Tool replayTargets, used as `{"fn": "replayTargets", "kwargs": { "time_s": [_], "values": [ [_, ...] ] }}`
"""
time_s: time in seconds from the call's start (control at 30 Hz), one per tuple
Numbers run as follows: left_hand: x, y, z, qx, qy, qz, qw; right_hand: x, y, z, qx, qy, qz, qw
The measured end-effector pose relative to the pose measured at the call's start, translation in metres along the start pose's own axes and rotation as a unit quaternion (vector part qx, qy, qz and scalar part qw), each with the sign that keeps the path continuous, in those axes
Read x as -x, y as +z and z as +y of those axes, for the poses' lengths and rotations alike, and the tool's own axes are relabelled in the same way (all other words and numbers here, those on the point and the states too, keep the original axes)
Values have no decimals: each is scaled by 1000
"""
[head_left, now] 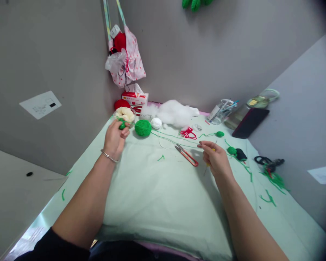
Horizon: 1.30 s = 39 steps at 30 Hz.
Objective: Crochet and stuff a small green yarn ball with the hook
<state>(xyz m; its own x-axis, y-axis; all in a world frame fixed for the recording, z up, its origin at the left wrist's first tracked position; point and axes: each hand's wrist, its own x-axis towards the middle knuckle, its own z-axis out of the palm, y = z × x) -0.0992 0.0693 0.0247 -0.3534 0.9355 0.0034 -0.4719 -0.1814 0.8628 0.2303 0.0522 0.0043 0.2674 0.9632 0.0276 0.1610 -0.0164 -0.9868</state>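
My left hand [114, 137] is closed around a small green crocheted piece [122, 125], up near a cream-coloured coil. On the right, my right hand [216, 157] pinches a crochet hook [207, 166] with a yellow grip, its thin shaft pointing down. Green yarn strands [176, 137] stretch across to the right fingertips, past a green yarn ball [142, 128] that sits between the hands. Orange-handled thread snips [188, 157] lie on the pale green cushion [163, 195], left of my right hand. A short green yarn scrap [161, 158] is beside them.
Along the back stand a tissue box [137, 98], white stuffing [174, 113], a white yarn ball [156, 123] and a clear cup [220, 111]. At right, a dark phone [250, 123] leans on a bottle [240, 108]. A pink bag [133, 54] hangs on the grey partition.
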Motion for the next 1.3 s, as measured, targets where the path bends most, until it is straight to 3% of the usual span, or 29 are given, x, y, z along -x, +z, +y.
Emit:
{"fn": "replayTargets", "kwargs": {
  "time_s": [0.13,0.27,0.4,0.63,0.77,0.93,1.1,1.17,1.2,1.3],
  "values": [
    [34,30,-17,-21,-67,-138,988,22,12,-15,40,-63,-3,997],
    [65,51,-34,-49,-116,-255,959,50,34,-28,19,-67,-147,987],
    [76,55,-42,-69,-131,-322,935,59,46,-27,32,-30,-289,956],
    [70,52,-41,-84,-138,-314,935,55,38,-23,-3,-7,-252,968],
    [67,51,-37,-89,-138,-289,943,54,24,-30,-27,3,-328,944],
    [66,51,-35,-92,-138,-278,946,53,10,-40,32,-7,-448,894],
    [65,49,-36,-95,-138,-281,945,53,5,-45,67,-27,-525,848],
    [65,49,-36,-97,-139,-285,943,52,4,-46,79,-48,-514,853],
    [65,50,-36,-99,-139,-289,942,51,3,-46,86,-58,-480,871],
    [66,50,-36,-105,-137,-302,937,44,-3,-44,78,-73,-319,942]
  ]
}}
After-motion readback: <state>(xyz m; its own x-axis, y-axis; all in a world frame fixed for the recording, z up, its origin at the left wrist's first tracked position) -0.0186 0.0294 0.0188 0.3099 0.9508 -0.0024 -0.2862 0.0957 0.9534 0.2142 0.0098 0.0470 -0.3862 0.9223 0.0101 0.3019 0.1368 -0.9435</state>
